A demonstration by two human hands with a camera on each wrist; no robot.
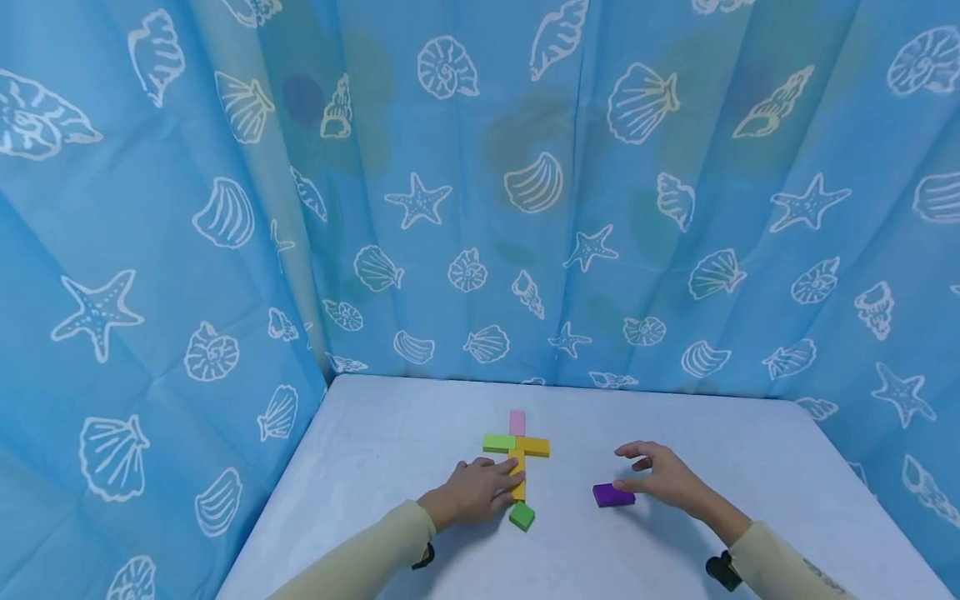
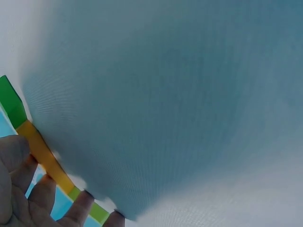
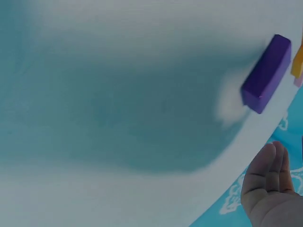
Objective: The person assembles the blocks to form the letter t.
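Observation:
My left hand (image 1: 472,493) rests its spread fingertips on the yellow strip (image 1: 520,493) of a cross-shaped block layout. A light green block (image 1: 497,443) and an orange block (image 1: 536,447) form the cross's arms, and a pink block (image 1: 517,422) tops it. At the near end lies a green block (image 1: 522,516), turned at an angle. A purple block (image 1: 613,496) lies to the right, apart from the layout. Beside and just above it is my right hand (image 1: 660,479), fingers relaxed, holding nothing. In the right wrist view, a gap shows between that hand (image 3: 270,184) and the purple block (image 3: 267,73).
The blocks lie on a table with a white cloth (image 1: 405,408). A blue curtain (image 1: 480,217) with white shells and starfish hangs behind the table and along its left side. Each wrist wears a dark device.

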